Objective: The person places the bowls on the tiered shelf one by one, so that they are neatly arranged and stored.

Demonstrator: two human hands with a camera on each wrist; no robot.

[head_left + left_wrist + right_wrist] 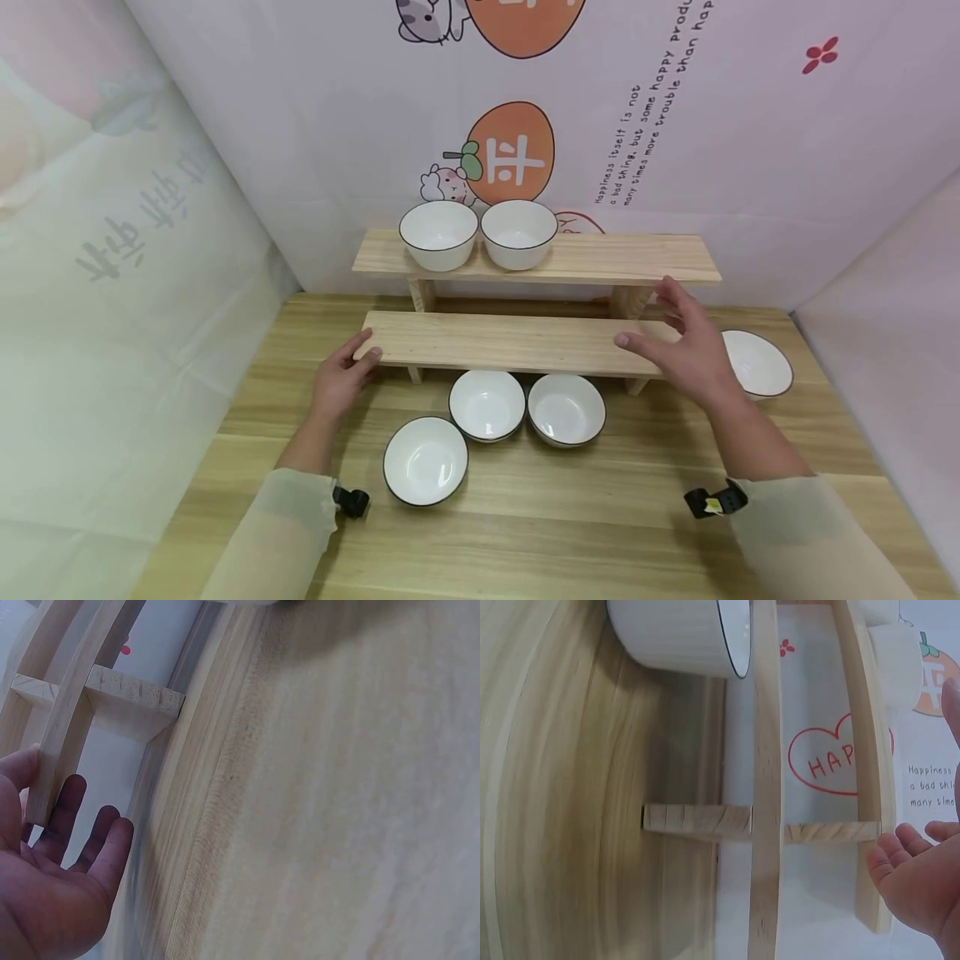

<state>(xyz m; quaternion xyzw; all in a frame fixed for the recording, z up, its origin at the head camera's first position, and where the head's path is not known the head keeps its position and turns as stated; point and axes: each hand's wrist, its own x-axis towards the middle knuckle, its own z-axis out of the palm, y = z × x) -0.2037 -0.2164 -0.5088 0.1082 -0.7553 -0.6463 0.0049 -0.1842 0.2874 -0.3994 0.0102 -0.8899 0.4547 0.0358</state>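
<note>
While open, left hand (341, 379) touches lower shelf (510, 342) | right hand (686, 350) hovers (fingers spread)

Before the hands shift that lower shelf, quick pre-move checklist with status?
1. Left hand at the left end of the lower shelf: ok, fingertips touch the corner.
2. Right hand gripping the right end: not ok, fingers spread open above it.
3. Lower shelf bare of bowls: ok.
4. Two bowls on the upper shelf away from its edges: ok.
5. Three bowls crowd the shelf front: not ok.
6. Bowl beside the right end is close: cannot tell clearance.
</note>
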